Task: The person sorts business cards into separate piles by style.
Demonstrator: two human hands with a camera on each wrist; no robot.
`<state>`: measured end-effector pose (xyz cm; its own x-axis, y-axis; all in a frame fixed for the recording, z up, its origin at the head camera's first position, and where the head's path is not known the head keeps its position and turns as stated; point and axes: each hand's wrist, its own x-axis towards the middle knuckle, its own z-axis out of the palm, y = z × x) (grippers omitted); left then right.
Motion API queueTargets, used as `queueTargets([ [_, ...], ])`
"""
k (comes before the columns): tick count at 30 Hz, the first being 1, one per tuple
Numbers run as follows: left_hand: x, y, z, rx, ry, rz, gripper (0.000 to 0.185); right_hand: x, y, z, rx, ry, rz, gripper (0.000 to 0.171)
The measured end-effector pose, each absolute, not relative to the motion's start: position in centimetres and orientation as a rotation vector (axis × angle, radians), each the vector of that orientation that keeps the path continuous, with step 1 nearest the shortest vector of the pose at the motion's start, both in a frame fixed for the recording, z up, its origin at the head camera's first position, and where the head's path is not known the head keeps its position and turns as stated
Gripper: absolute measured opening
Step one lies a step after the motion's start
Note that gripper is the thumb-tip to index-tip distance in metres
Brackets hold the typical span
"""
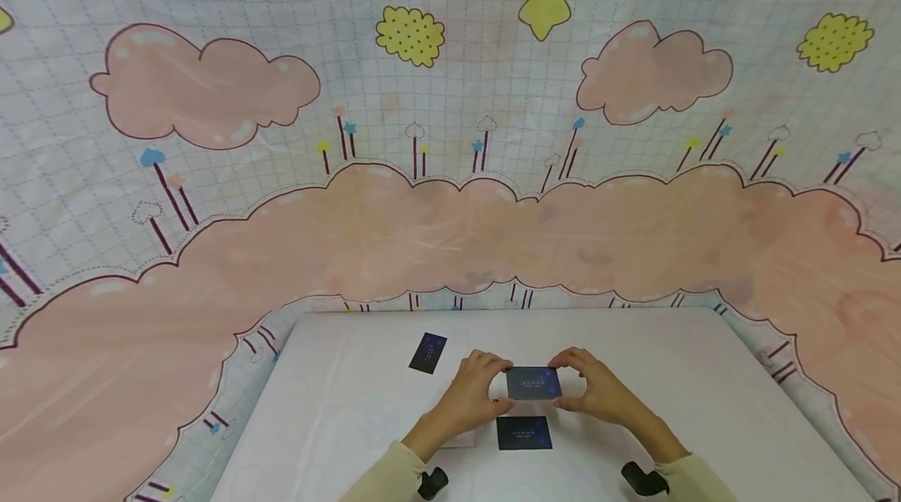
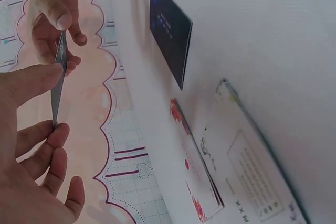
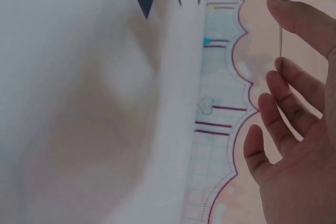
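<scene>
A dark blue card (image 1: 533, 383) with small pale print is held up above the white table by both hands. My left hand (image 1: 475, 389) pinches its left edge between thumb and fingers. Its right edge is gripped the same way by my right hand (image 1: 594, 386). In the left wrist view the held card (image 2: 59, 85) appears nearly edge-on, with the left thumb on one side edge. Just below the hands in the head view lies a second dark card (image 1: 524, 433), flat on the table. A third dark card (image 1: 428, 353) lies tilted, farther back and left.
White printed cards lie near the left forearm: one with red decoration (image 2: 195, 169) and a larger one with framed text (image 2: 257, 166). The white table (image 1: 338, 400) meets a patterned cloth backdrop (image 1: 450, 236) at its far edge.
</scene>
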<state>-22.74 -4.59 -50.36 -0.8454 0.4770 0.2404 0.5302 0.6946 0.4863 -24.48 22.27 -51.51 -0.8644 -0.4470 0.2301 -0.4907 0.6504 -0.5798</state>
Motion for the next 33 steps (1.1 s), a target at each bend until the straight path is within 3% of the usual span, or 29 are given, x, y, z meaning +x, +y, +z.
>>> queueTargets([
  [33, -19.4, -4.7, -54.0, -0.787, -2.919, -0.573, 0.049, -21.7, 21.2, -55.5, 0.921, -2.882, 0.862, 0.051],
])
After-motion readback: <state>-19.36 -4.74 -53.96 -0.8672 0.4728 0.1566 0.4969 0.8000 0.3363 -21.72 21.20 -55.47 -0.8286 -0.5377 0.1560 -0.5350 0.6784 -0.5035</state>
